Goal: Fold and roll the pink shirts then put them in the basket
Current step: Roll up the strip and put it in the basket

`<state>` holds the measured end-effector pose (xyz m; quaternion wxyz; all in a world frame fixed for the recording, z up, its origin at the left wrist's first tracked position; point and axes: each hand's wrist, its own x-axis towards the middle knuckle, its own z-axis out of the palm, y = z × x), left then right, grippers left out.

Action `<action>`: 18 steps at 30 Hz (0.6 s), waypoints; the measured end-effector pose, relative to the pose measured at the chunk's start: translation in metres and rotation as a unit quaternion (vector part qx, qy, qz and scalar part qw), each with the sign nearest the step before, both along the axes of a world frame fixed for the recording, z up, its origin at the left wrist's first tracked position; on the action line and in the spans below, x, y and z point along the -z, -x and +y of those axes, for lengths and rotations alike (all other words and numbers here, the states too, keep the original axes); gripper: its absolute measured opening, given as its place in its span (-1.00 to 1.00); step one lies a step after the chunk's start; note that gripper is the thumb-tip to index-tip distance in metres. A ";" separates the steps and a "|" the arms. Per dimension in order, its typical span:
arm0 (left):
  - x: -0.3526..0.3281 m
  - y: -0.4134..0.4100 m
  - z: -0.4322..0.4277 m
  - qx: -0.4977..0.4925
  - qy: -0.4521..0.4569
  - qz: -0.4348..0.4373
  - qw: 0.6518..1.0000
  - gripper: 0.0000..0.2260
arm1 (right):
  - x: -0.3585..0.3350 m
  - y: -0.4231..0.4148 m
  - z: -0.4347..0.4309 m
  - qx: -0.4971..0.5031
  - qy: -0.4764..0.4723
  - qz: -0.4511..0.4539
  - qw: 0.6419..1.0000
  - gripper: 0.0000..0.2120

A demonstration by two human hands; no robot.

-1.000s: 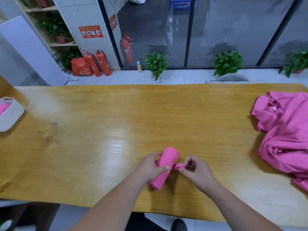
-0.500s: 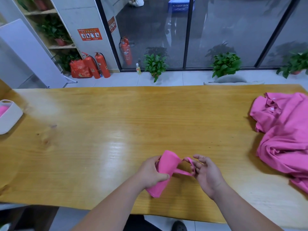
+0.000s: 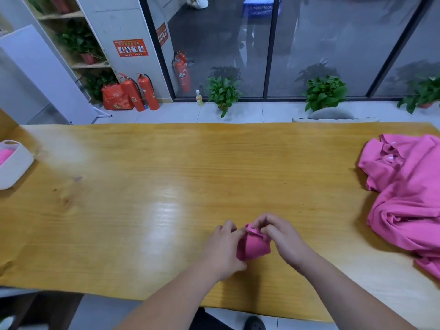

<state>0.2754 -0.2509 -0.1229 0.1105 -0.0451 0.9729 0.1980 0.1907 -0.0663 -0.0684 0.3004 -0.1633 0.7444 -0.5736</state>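
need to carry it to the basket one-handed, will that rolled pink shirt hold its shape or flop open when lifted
Probably soft, not stiff: the small rolled pink fabric shirt bulges between the left hand and right hand. It may unroll if released, since both hands pinch its top end. Likely light, being thin cloth.

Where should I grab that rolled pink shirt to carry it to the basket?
Wrap one hand round the middle of the small rolled pink shirt, from the left, where the left hand holds it. It is a short soft roll, so a grip round its girth likely keeps the end under the right hand tucked.
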 end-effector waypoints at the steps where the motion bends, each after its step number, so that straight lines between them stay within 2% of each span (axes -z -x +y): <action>1: 0.002 0.001 -0.002 -0.022 -0.025 0.006 0.999 -0.31 | 0.002 -0.003 0.002 -0.019 -0.010 0.045 0.999 -0.80; 4: 0.002 0.005 -0.010 -0.086 -0.097 0.035 0.991 -0.33 | 0.017 -0.010 0.017 -0.053 -0.063 0.167 0.983 -0.84; 6: -0.001 0.009 -0.011 -0.128 -0.147 0.036 0.980 -0.30 | 0.027 -0.012 0.027 -0.043 -0.076 0.194 0.977 -0.79; 8: -0.003 0.014 -0.005 -0.172 -0.193 0.032 0.966 -0.30 | 0.034 -0.013 0.031 -0.019 -0.067 0.167 0.983 -0.76; 10: -0.006 0.017 0.004 -0.217 -0.253 0.029 0.942 -0.36 | 0.038 -0.015 0.025 0.009 -0.040 0.117 0.992 -0.83; 12: -0.008 0.018 0.013 -0.255 -0.352 0.000 0.900 -0.47 | 0.035 -0.017 0.015 0.053 0.010 0.054 0.997 -0.95; 14: -0.009 0.015 0.018 -0.264 -0.440 -0.058 0.856 -0.54 | 0.029 -0.014 0.009 0.096 0.066 -0.001 0.993 -0.82; 16: -0.004 0.011 0.018 -0.238 -0.468 -0.108 0.844 -0.43 | 0.023 -0.009 0.007 0.103 0.089 -0.022 0.990 -0.87; 18: -0.001 0.006 0.016 -0.213 -0.459 -0.133 0.852 -0.30 | 0.020 -0.005 0.009 0.086 0.089 -0.025 0.992 -0.91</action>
